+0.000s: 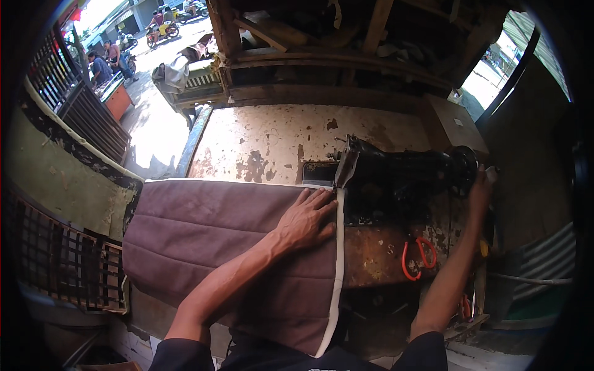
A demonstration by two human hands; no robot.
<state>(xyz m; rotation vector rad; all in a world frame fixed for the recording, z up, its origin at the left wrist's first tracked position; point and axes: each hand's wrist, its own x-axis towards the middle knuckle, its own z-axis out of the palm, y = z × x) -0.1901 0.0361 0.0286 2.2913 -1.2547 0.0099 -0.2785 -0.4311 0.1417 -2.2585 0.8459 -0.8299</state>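
A quilted mauve-brown fabric panel [204, 229] with a white edge strip [338, 260] lies across the worn table. My left hand [307, 217] rests flat on it, fingers spread, just left of the needle area of a black sewing machine [402, 176]. The white strip runs under the machine's head. My right hand [479, 188] grips the machine's handwheel [468, 166] at its right end.
Orange-handled scissors [417, 256] lie on the rusty table [272, 142] in front of the machine. A wooden shelf [334, 62] rises behind the table. A green wall with metal grille [62, 179] stands on the left. Beyond it is a sunny street with people and motorbikes [124, 49].
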